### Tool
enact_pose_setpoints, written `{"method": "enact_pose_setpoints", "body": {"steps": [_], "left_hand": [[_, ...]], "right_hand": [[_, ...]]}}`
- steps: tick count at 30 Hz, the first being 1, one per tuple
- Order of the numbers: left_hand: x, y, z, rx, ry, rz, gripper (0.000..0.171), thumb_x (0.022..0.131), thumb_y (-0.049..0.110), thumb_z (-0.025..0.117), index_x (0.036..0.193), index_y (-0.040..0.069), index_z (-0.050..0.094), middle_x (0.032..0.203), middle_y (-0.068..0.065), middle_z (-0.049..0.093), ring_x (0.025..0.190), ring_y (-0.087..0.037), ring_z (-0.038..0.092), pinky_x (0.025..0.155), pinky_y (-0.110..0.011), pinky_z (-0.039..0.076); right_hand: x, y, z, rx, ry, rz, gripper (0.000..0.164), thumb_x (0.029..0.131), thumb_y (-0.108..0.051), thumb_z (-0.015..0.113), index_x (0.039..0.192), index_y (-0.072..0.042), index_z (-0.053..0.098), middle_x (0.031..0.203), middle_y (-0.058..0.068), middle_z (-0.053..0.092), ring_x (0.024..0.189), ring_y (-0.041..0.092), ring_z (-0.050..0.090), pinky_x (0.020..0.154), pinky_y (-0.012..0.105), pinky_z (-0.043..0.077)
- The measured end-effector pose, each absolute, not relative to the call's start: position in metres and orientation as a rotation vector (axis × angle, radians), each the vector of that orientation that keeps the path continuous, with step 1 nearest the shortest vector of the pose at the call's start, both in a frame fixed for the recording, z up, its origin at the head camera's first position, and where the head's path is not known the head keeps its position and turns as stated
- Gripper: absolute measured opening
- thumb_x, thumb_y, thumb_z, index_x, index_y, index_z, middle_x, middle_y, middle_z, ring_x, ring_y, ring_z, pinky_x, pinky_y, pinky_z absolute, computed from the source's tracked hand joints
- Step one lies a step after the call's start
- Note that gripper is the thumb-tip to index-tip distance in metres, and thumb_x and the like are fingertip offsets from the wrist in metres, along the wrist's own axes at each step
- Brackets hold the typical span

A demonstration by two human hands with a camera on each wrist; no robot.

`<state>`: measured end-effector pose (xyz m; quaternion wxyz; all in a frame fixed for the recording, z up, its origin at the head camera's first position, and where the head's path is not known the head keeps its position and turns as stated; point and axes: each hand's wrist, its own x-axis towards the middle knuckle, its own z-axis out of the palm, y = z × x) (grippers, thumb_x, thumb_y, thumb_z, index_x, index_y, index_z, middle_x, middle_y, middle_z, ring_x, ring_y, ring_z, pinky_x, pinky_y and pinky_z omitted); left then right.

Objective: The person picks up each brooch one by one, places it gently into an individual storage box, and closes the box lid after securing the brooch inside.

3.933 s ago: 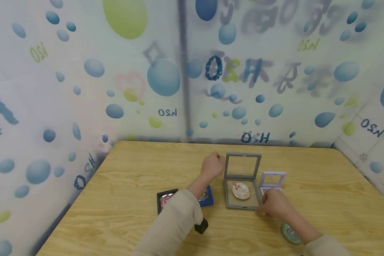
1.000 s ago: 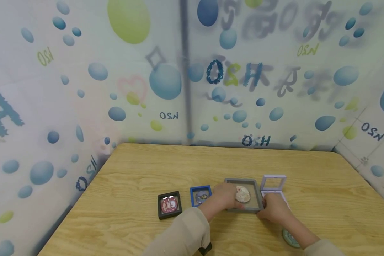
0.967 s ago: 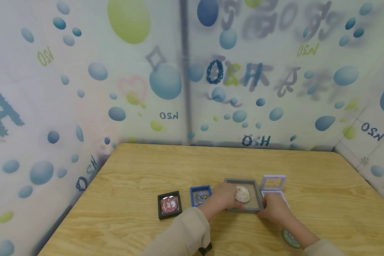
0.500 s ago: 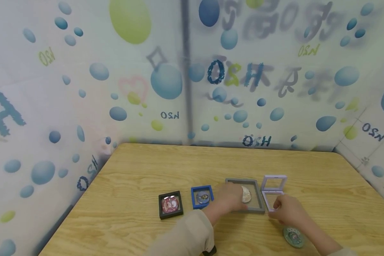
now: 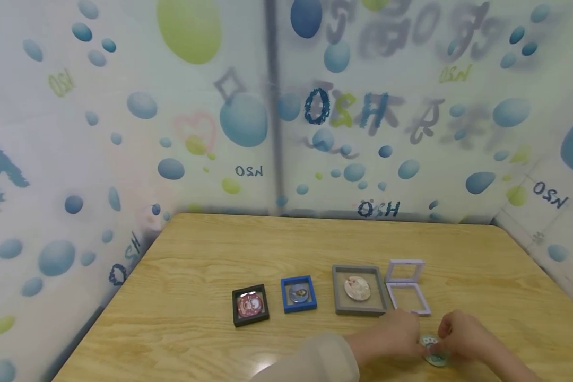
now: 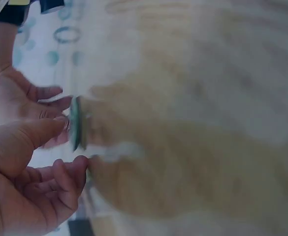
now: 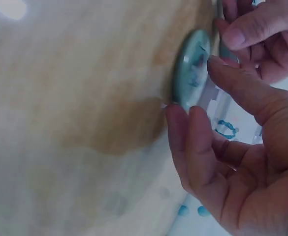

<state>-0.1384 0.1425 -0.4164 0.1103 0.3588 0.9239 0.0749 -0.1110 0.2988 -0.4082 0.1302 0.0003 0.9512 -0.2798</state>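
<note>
A round green pin badge (image 5: 433, 353) lies low over the table at the front right, between both hands. My right hand (image 7: 252, 142) has its thumb over the badge's face and its fingertips at the rim, pinching it. On the badge's other side is my left hand (image 6: 30, 177), thumb tip overlapping the badge (image 6: 76, 123) in the left wrist view and other fingers loosely bent beside it. Just beyond the hands stands a small lilac display case (image 5: 408, 298), its lid raised. To its left sits a grey case (image 5: 359, 313) holding a pale round badge (image 5: 357, 288).
A blue case (image 5: 299, 307) with a bluish badge and a black case (image 5: 251, 320) with a red badge sit farther left on the wooden table (image 5: 196, 254). Behind the table rises a wall (image 5: 248, 196) printed with blue and green droplets.
The grey case's lid has come down. The left hand has left that case and moved right to the green badge; the right hand has moved from the lilac case toward the same badge.
</note>
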Motion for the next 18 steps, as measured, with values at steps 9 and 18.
{"method": "enact_pose_setpoints", "body": {"steps": [9,18], "left_hand": [[-0.1327,0.1518,-0.4239,0.974,2.778,0.33,0.034,0.073,0.045,0.071,0.071,0.016,0.054,0.059,0.008,0.048,0.052,-0.003,0.043,0.046,-0.016,0.034],[-0.1349,0.1488,-0.4235,0.996,2.785,0.36,0.044,0.076,0.04,0.069,0.051,0.014,0.045,0.046,0.008,0.038,0.044,-0.004,0.036,0.043,-0.015,0.029]], "right_hand": [[-0.109,0.2934,-0.4148,-0.077,2.761,-0.922,0.021,0.066,-0.007,0.075,0.067,-0.004,0.054,0.059,0.001,0.048,0.054,0.013,0.045,0.047,0.024,0.038],[-0.1106,0.3025,-0.413,-0.196,2.646,-1.045,0.021,0.069,-0.01,0.074,0.07,-0.002,0.055,0.062,0.001,0.05,0.055,0.01,0.046,0.047,0.022,0.04]]}}
